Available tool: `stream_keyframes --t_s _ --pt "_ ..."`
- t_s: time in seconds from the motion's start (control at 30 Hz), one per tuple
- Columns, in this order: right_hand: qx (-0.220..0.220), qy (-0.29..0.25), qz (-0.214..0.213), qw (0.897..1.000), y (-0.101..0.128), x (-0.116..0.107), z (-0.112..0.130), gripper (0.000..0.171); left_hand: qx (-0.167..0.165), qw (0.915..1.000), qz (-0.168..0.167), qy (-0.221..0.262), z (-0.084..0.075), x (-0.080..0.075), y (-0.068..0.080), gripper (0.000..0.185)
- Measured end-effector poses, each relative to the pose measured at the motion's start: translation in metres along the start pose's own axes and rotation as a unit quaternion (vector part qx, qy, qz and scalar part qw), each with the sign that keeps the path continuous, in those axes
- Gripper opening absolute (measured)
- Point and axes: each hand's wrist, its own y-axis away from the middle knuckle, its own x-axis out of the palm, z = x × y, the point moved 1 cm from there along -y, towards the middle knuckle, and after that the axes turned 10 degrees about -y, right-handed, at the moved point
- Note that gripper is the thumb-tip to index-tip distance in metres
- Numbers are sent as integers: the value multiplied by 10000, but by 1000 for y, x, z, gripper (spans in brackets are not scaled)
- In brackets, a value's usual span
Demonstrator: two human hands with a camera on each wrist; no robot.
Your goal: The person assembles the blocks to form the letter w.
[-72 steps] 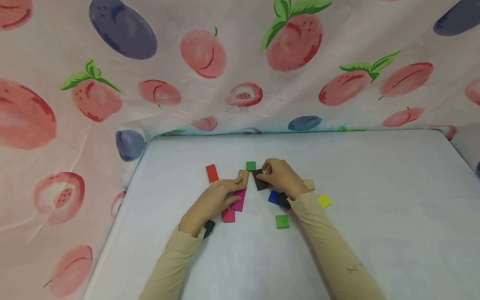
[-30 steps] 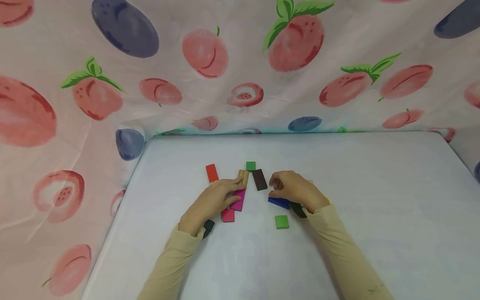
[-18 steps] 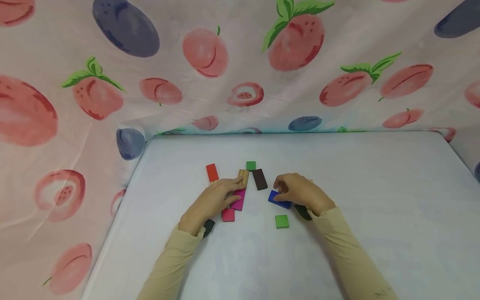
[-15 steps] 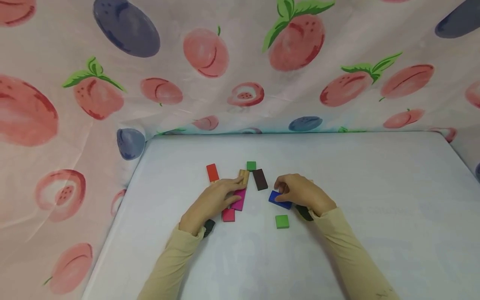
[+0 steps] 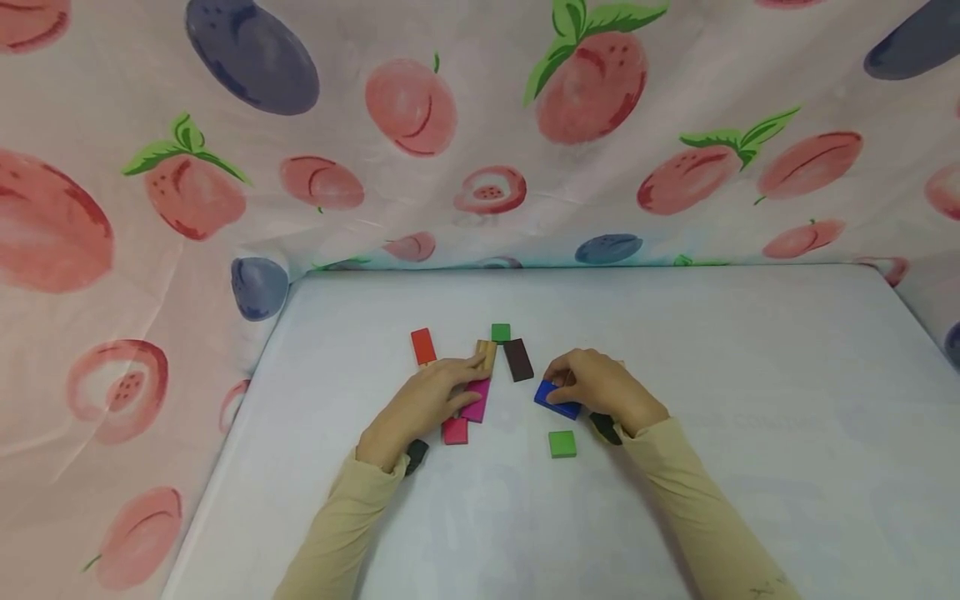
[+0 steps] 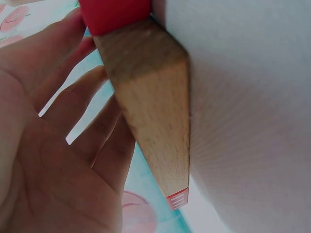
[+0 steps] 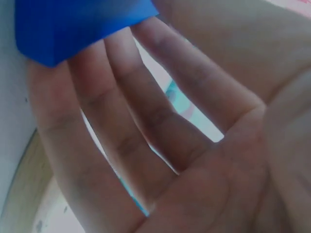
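On the white table [image 5: 750, 375], my left hand [image 5: 438, 396] lies flat with straight fingers on a magenta block [image 5: 477, 402], its fingertips touching a pale wooden block [image 5: 487, 354]. In the left wrist view that hand [image 6: 73, 121] lies beside a wooden block [image 6: 155, 111] with a red piece [image 6: 114, 14] above it. My right hand [image 5: 592, 385] pinches a blue block [image 5: 553, 400] at its left edge. The right wrist view shows the fingers [image 7: 121, 121] curled under the blue block [image 7: 68, 24]. A dark brown block [image 5: 518, 360] lies between the two hands.
A small green square [image 5: 501, 332], a red block [image 5: 423, 346], a pink-red square [image 5: 455, 431] and a second green square [image 5: 562, 444] lie round the hands. A fruit-print cloth [image 5: 480, 125] hangs behind and to the left of the table.
My right hand let go of the dark brown block, drew back to the right and took hold of the blue block, shifting it slightly left. The left hand stayed put.
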Motion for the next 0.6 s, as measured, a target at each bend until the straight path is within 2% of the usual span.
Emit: stream_keyframes --t_s 0.23,0.6 --pt "45 24 -240 9997 -2 3 -2 25 11 10000 0 -41 0 0 0 44" --pt "88 -309 -541 9980 -4 10 1 27 -4 10000 17 -36 -1 -1 0 45"
